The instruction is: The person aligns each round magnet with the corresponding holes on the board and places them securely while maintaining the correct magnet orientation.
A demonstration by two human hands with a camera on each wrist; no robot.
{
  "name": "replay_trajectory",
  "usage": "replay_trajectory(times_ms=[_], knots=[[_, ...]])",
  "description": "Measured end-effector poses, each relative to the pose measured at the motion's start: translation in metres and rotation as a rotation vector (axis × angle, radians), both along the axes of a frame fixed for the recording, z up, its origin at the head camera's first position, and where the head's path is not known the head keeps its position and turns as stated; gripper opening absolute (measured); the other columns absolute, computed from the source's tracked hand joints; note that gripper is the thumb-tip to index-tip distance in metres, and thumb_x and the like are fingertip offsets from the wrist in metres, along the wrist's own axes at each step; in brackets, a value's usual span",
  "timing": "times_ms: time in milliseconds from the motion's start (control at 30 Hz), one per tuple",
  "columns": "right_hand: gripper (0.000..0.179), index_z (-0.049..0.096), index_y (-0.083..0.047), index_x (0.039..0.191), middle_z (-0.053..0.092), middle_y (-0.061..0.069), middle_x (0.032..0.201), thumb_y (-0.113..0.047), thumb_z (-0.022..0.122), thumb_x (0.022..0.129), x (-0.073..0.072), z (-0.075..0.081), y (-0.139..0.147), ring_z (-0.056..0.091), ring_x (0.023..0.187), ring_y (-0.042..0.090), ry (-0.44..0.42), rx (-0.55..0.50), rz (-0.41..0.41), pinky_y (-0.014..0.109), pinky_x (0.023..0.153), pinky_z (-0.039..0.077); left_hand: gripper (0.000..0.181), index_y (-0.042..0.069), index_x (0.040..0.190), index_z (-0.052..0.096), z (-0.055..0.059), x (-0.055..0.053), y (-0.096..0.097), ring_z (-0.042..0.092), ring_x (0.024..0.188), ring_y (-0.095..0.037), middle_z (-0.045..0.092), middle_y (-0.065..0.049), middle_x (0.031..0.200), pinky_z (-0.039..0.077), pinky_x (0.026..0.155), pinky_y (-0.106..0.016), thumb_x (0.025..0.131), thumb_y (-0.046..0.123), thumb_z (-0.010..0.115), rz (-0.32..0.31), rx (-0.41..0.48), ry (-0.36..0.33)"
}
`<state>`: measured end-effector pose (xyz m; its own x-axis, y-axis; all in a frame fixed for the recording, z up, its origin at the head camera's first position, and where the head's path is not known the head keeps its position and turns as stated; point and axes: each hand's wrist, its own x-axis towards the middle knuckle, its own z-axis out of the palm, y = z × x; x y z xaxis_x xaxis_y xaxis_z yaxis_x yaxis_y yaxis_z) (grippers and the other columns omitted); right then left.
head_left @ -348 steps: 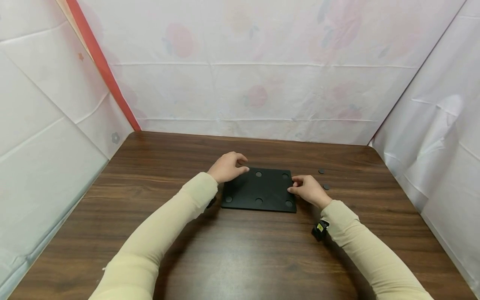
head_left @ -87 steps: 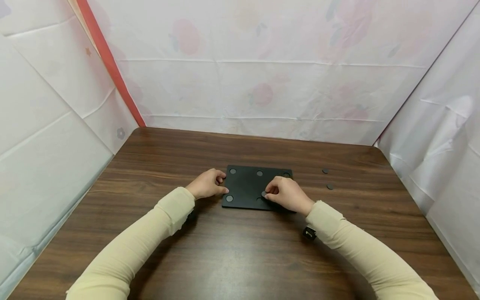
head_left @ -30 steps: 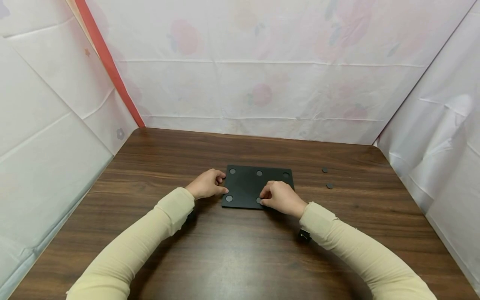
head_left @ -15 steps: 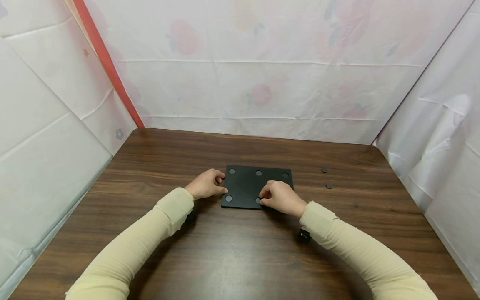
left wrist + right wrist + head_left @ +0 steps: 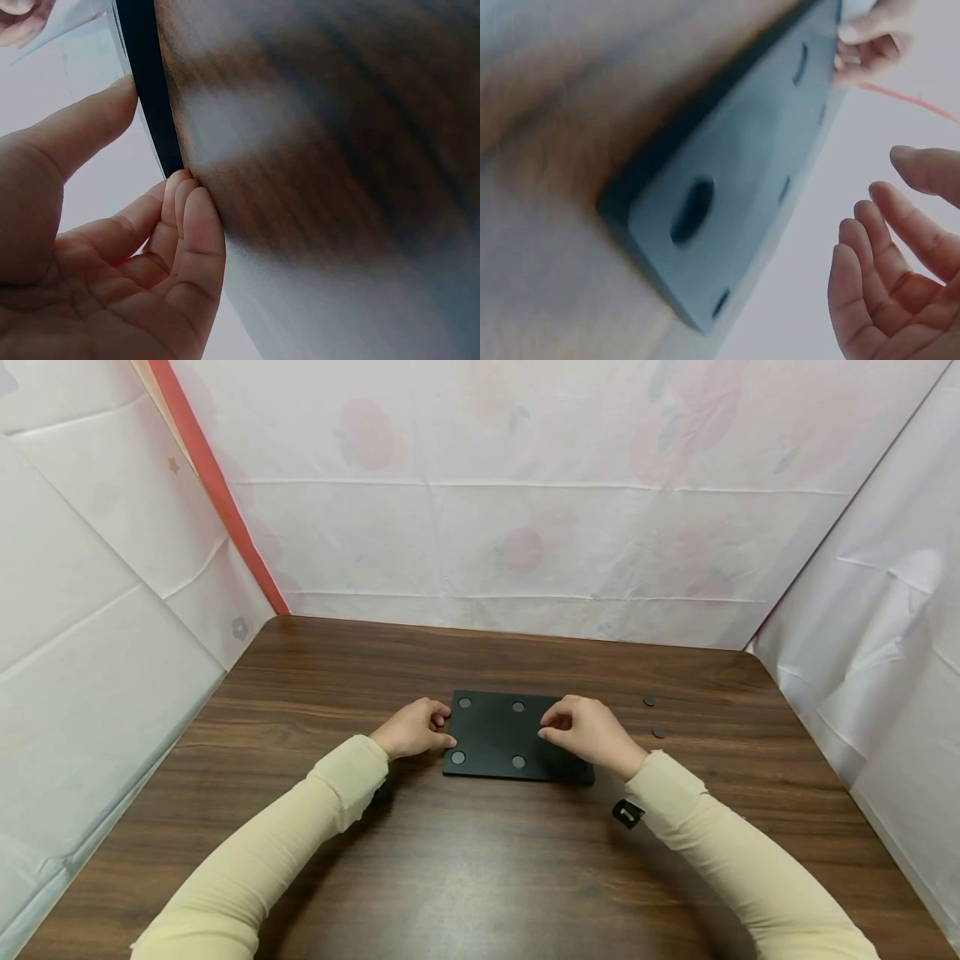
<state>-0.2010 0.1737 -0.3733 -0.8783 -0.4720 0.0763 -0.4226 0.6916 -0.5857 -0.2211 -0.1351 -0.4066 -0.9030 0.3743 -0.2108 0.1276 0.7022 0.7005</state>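
A black rectangular board point(image 5: 491, 731) with round recesses lies flat on the table. My left hand point(image 5: 411, 728) steadies its left side; in the left wrist view the thumb and fingertips touch the board's edge point(image 5: 154, 82). My right hand point(image 5: 588, 732) hovers over the board's right part, fingers loosely bent and apart, holding nothing in the right wrist view. A grey disc point(image 5: 519, 762) sits in the front middle recess. Other grey rounds show at the back left point(image 5: 465, 702), front left point(image 5: 458, 757) and back middle point(image 5: 518, 707). A near corner recess point(image 5: 693, 211) looks dark. The head view hides the right-side recesses.
Two small dark discs point(image 5: 648, 700) lie on the wooden table point(image 5: 360, 660) right of the board, one behind the other. White patterned curtains point(image 5: 465, 527) hang behind the table and at both sides. A red strip point(image 5: 217, 485) runs down the left corner.
Earlier the right hand pinched a grey disc and pressed it at the front middle recess. It has let go and lifted away, back and to the right. The left hand has stayed since 2.9 s ago.
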Motion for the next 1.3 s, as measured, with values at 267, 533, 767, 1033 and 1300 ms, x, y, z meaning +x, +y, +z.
replay_trajectory(times_ms=[267,533,767,1033,1300], knots=[[0.016,0.074,-0.008,0.106,0.065,0.002,0.098,-0.018,0.071,0.094,-0.005,0.01,0.027,0.061,0.084,0.018,0.028,-0.045,-0.072,0.039,0.074,0.052,0.058,-0.007,0.139,0.051,0.0,0.0,0.001,0.053,0.101,-0.026,0.055,-0.013,0.114,0.047,0.086,-0.04,0.091,0.013,0.075,0.0,-0.006,0.002],[0.028,0.069,-0.003,0.118,0.066,0.008,0.109,-0.019,0.07,0.096,-0.012,0.005,0.064,0.063,0.095,0.024,0.062,-0.066,-0.13,0.044,0.083,0.052,0.057,-0.008,0.138,0.051,0.0,0.001,0.001,0.054,0.102,-0.026,0.056,-0.013,0.114,0.047,0.087,-0.041,0.091,0.013,0.075,-0.002,-0.018,0.009],[0.033,0.066,-0.004,0.123,0.066,0.012,0.11,-0.024,0.069,0.097,-0.015,-0.004,0.094,0.063,0.097,0.028,0.081,-0.056,-0.228,0.047,0.084,0.051,0.057,-0.008,0.138,0.052,-0.002,0.0,0.001,0.054,0.102,-0.026,0.056,-0.014,0.114,0.047,0.088,-0.041,0.091,0.013,0.075,-0.001,-0.01,0.012],[0.041,0.063,0.002,0.128,0.065,0.019,0.115,-0.027,0.066,0.098,-0.013,-0.017,0.124,0.062,0.099,0.035,0.089,-0.022,-0.297,0.052,0.08,0.052,0.057,-0.008,0.139,0.051,-0.002,0.0,0.001,0.054,0.103,-0.026,0.056,-0.014,0.115,0.048,0.088,-0.041,0.091,0.013,0.075,-0.003,-0.004,0.005],[0.044,0.061,0.004,0.129,0.064,0.024,0.117,-0.029,0.066,0.099,-0.013,-0.023,0.144,0.063,0.101,0.04,0.083,0.01,-0.337,0.055,0.082,0.05,0.057,-0.008,0.139,0.051,-0.002,0.0,0.002,0.054,0.103,-0.026,0.056,-0.013,0.114,0.047,0.088,-0.041,0.091,0.013,0.075,0.002,-0.005,0.003]])
